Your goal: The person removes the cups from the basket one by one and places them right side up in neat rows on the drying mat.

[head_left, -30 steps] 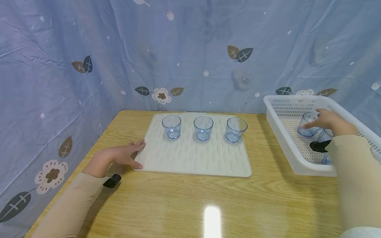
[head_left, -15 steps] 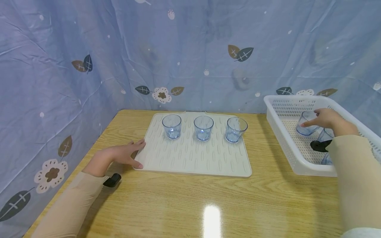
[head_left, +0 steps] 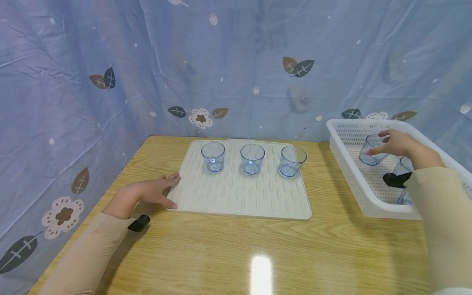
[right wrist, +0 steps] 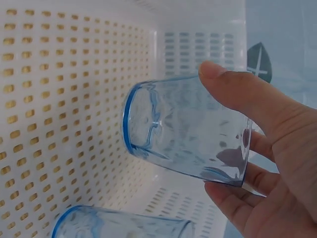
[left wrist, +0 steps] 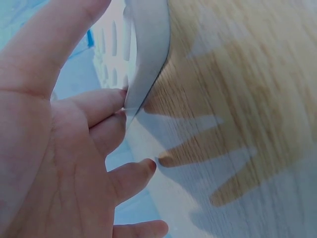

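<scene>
In the basket at the right, my right hand [head_left: 400, 146] grips a clear bluish glass [head_left: 372, 150], thumb on one side and fingers on the other. The right wrist view shows this glass [right wrist: 183, 129] with its blue-edged end facing the basket floor and my fingers round the other end. My left hand [head_left: 153, 191] rests with spread fingers at the left edge of a cream ridged drying mat [head_left: 236, 200]. Up close, fingertips [left wrist: 116, 96] touch the mat's edge. Three glasses stand upright in a row on the mat: left [head_left: 214, 157], middle [head_left: 252, 159] and right [head_left: 292, 162].
A white perforated basket [head_left: 354, 180] stands on the wooden table [head_left: 206, 254], right of the mat. Inside it, another glass [right wrist: 119, 223] lies close to the held one, and a further one [head_left: 405, 198] is partly hidden by my sleeve. A blue patterned curtain [head_left: 236, 73] hangs behind.
My right hand has closed in on the glass and moved it left and slightly up within the basket, away from the other glasses. My left hand stays put at the mat.
</scene>
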Motion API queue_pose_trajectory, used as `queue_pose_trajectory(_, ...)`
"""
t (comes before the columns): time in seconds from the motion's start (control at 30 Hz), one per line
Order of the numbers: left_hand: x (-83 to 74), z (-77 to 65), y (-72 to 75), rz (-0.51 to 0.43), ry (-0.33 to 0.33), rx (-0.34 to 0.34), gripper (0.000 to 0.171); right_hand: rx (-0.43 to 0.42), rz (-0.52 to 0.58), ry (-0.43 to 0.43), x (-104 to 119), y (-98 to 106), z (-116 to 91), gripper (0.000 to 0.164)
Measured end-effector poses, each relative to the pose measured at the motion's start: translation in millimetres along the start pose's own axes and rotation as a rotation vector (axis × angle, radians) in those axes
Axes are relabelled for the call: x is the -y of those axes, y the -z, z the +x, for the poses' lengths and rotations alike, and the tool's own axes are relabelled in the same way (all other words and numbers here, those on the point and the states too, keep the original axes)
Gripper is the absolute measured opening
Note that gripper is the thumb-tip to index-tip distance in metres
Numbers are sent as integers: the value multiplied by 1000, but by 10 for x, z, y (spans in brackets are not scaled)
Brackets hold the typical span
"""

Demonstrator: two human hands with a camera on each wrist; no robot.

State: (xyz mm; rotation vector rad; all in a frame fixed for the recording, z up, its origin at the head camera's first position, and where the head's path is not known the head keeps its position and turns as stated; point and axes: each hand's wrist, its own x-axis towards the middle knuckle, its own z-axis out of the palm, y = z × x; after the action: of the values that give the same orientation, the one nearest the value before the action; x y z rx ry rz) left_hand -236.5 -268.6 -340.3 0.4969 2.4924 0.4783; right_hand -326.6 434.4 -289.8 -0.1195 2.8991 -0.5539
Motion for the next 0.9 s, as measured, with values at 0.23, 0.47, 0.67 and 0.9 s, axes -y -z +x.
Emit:
queue_pose_trajectory(0.23, -7, 0, 2, -9, 7, 0, 111, -8, 9, 33, 75, 53, -41, 103)
queue_pose_trajectory(0.47, -52, -27, 16, -21, 6, 5, 110, 1, 25, 58, 116, 65, -110, 97)
queue_pose_trajectory(0.67, -35, -19, 22, -13, 1, 5, 110, -40, 42, 76, 151, 70, -153, 103)
queue_pose_trajectory(0.9, -50, -22, 17, -6, 1, 3, 109, -77, 90, 55, 156, 104, -215, 107)
